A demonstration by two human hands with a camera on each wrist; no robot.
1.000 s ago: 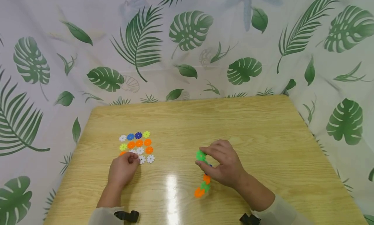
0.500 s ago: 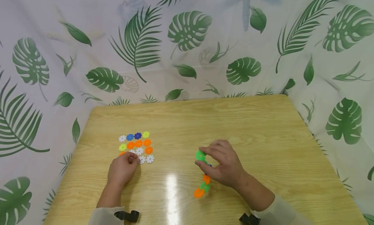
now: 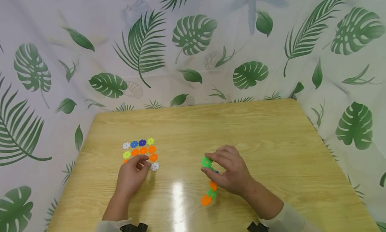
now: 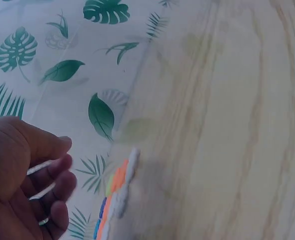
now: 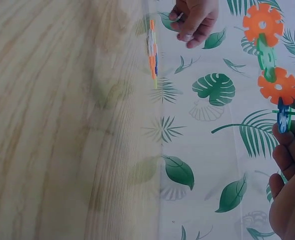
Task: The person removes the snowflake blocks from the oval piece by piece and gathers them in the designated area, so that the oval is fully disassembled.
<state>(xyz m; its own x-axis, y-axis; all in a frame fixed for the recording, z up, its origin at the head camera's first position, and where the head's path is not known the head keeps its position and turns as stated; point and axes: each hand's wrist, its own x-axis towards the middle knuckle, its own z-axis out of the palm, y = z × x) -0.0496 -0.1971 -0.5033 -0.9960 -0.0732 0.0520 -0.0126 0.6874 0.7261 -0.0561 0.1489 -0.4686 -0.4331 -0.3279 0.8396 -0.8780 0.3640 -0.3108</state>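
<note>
Left hand lifts a white disc off the pile while the right keeps the chain steady.

A moment ago the left hand (image 3: 131, 174) lay low at the near edge of the loose discs (image 3: 139, 151); now it has come up and forward, thumb and forefinger pinched together on what looks like a small white disc, though the piece itself is mostly hidden behind the fingers. One white disc (image 3: 155, 166) stays on the worktop (image 3: 256, 131) just to the right of that grip. The right hand (image 3: 230, 170) has not shifted: its grip stays closed around the upper part of the chain of snapped-together discs (image 3: 208, 191), green piece on top, orange and green links trailing below it toward the person. I'd say the next link is on its way over.
</note>
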